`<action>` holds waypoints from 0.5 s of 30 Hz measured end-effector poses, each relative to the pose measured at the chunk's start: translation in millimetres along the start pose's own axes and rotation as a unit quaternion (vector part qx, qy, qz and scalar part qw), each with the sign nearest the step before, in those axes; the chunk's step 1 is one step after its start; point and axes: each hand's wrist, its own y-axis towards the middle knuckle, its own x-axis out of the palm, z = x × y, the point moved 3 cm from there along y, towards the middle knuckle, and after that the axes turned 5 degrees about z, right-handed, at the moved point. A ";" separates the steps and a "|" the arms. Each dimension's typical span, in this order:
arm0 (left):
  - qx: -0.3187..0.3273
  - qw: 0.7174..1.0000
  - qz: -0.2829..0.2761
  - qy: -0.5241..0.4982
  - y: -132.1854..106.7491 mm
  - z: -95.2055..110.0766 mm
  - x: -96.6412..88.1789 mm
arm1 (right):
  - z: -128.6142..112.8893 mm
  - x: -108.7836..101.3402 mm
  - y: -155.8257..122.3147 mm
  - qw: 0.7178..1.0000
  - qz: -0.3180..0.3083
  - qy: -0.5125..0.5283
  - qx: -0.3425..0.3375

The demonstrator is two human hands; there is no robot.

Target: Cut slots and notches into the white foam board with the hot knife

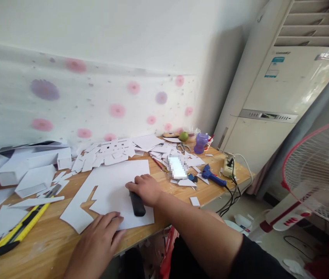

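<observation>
My right hand grips a black oblong object with a rounded end, which lies over a white sheet of card; its exact kind does not show. An angular notch is cut out of the sheet on its left side, with the wood visible through it. My left hand lies open on the sheet's near edge, fingers stretched out just below the notch. A large yellow and black utility knife rests on the table to the left, its blade end pointing away from me.
White folded card pieces and cut scraps line the table's back and left. Toward the right lie a phone, scissors, a blue glue gun, a purple cup and a power strip. A fan stands beyond the table's right edge.
</observation>
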 end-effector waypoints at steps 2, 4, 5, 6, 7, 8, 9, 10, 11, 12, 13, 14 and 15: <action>-0.009 1.000 0.005 -0.004 1.3 1.0 -5.3 | -7.5 0.5 -0.1 0.998 -0.027 -0.039 -0.039; -0.009 1.000 0.015 -0.011 1.3 -1.2 -11.2 | -13.2 3.4 1.3 0.996 -0.043 -0.063 -0.054; -0.009 1.000 0.020 -0.015 0.8 -4.2 -13.6 | -14.5 5.0 2.4 0.995 -0.049 -0.070 -0.056; -0.009 1.000 0.024 -0.018 0.2 -8.4 -15.5 | -14.3 5.9 3.7 0.994 -0.055 -0.074 -0.057; -0.011 0.999 0.026 -0.020 -0.3 -13.9 -16.8 | -12.1 5.7 4.9 0.994 -0.060 -0.075 -0.057; -0.014 0.999 0.028 -0.021 -0.7 -20.7 -17.7 | -7.2 3.5 5.9 0.994 -0.062 -0.074 -0.055; -0.020 0.999 0.026 -0.022 -0.6 -28.7 -18.1 | 1.1 -1.1 6.5 0.994 -0.060 -0.073 -0.049; -0.029 0.999 0.024 -0.024 0.0 -37.8 -18.1 | 13.1 -8.5 6.4 0.995 -0.053 -0.071 -0.036; -0.041 0.998 0.024 -0.027 1.3 -47.9 -17.9 | 29.1 -19.0 5.5 0.997 -0.035 -0.074 -0.010; -0.060 0.998 0.023 -0.029 3.0 -59.0 -17.1 | 49.0 -32.3 3.4 0.996 -0.011 -0.080 0.029; -0.076 0.996 0.032 -0.031 5.2 -70.4 -16.3 | 72.2 -48.0 -0.2 0.992 0.023 -0.092 0.082; -0.089 0.994 0.045 -0.034 7.5 -81.9 -14.7 | 97.5 -65.1 -5.5 0.982 0.059 -0.109 0.145; -0.101 0.993 0.056 -0.038 9.8 -93.1 -12.0 | 123.3 -82.1 -12.1 0.967 0.087 -0.125 0.204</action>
